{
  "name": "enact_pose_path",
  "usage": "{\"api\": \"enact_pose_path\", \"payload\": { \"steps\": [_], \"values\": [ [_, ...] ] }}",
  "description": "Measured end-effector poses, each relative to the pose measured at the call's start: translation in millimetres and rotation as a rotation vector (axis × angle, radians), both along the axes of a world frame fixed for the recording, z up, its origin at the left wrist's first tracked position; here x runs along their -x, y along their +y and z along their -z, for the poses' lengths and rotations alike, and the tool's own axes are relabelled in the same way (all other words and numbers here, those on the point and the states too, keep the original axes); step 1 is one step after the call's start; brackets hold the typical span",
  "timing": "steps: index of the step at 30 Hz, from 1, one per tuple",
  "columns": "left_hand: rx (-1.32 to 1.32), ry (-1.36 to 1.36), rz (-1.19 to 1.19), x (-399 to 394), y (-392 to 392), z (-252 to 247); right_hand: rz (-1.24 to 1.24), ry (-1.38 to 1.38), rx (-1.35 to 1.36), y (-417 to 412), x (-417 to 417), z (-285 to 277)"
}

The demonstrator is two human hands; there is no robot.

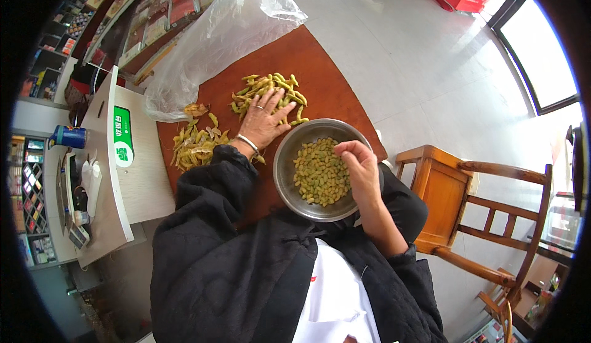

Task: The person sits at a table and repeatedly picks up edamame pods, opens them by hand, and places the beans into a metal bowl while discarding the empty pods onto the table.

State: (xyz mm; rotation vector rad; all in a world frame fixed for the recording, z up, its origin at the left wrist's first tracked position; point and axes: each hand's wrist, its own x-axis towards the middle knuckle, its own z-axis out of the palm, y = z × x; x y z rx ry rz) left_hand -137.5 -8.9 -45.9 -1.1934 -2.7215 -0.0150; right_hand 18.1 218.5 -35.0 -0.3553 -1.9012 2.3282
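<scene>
My left hand (265, 118), wearing a ring and a bangle, lies with spread fingers on a heap of green-yellow soybean pods (277, 82). My right hand (361, 165) hovers over the right side of a stainless steel bowl (285, 184), thumb and fingertips drawn together. Whether a bean is pinched there is hidden. Shelled soybeans (321, 170), yellow and green, cover the bowl's bottom. Left of my left wrist is a pile of opened, emptied pods (198, 147) on the reddish-brown tabletop (318, 66).
A clear plastic bag (226, 34) drapes over the table's far left edge. To the left stands a pale counter (143, 167) with a blue can (69, 136). A wooden chair (438, 195) is close on the right. Glass display cases (161, 15) line the far left.
</scene>
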Motion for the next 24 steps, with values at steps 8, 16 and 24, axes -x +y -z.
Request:
{"api": "enact_pose_path", "payload": {
  "steps": [8, 16, 24],
  "values": [
    [-0.298, -0.245, -0.073, 22.8, -36.1, -21.7, -0.106, -0.056, -0.082, 0.0, 5.6, -6.5],
    [-0.238, -0.322, -0.234, -21.0, -38.2, -46.0, -0.124, -0.161, -0.083, 2.8, 5.9, -14.0],
    [-0.293, -0.380, -0.220, -34.8, -45.3, -24.4, -0.147, -0.197, -0.159, 0.6, 4.0, -22.0]
  ]
}}
